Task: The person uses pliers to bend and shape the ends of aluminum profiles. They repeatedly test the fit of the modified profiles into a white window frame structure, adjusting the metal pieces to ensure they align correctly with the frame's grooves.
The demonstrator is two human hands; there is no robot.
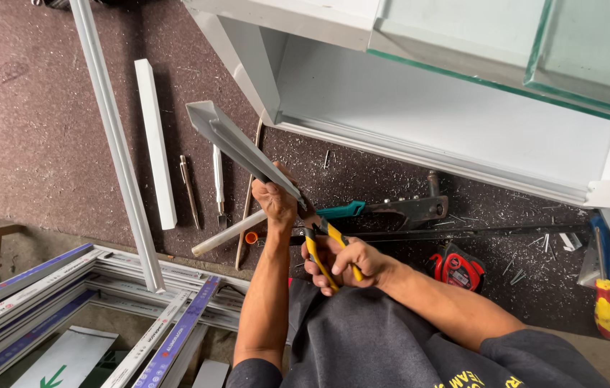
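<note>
Worktop point(39, 129): dark, fibrous, strewn with metal shavings; fills the upper left and middle of the frame.
Window frame point(420, 108): white profile with green-edged glass, upper right, well apart from the hands.
Stacked profiles point(68, 302): white lengths with blue film, lower left, below the worktop edge.
Long white strip point(114, 136): runs from top centre-left down to the lower left.
Grey profile piece point(236, 144): centre of frame; its long axis slants from upper left down to lower right, near end at the hands.
Left hand point(276, 201): closed around the lower end of the grey profile piece, steadying it.
Right hand point(351, 262): just below and right of the left, squeezing the yellow-handled pliers point(323, 241), whose jaws meet the profile's lower end.
Nearer hand: both are at that end; the free end points away, up and left.
Tape measure point(459, 267): red, right of the hands.
Screwdriver point(606, 305): yellow and red handle, far right.
</note>
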